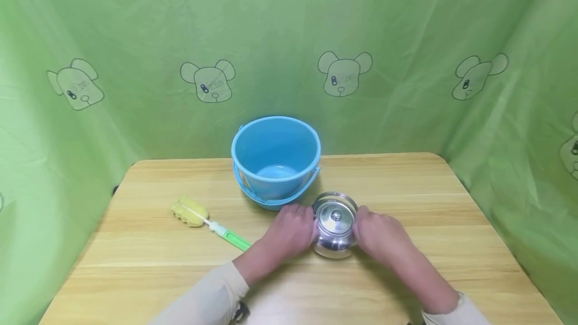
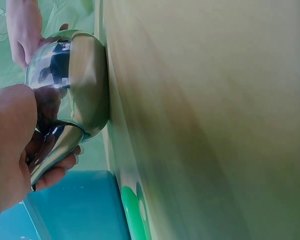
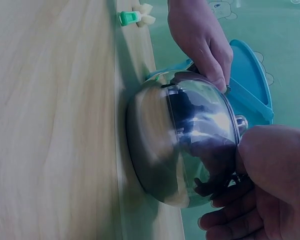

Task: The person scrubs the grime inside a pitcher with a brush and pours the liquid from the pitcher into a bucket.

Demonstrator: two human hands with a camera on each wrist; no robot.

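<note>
A shiny stainless steel teapot [image 1: 334,242] with a knobbed lid [image 1: 328,222] is between both hands at the table's middle. My left hand [image 1: 291,230] grips its spout [image 2: 60,145], thumb on one side and fingers curled round the other, as the left wrist view shows. Opposite, my right hand [image 1: 381,234] holds the pot's side near the handle joint, its thumb against the wall and fingers curled below. The bail handle [image 1: 336,194] lies toward the back, behind the lid. Whether the base touches the tabletop I cannot tell.
Behind the teapot stands a blue bucket [image 1: 276,178], its handle hanging down in front. A sponge bottle brush [image 1: 189,212] with a green handle lies on the wooden table [image 1: 149,245] at left. Green printed cloth [image 1: 280,29] encloses the back and sides.
</note>
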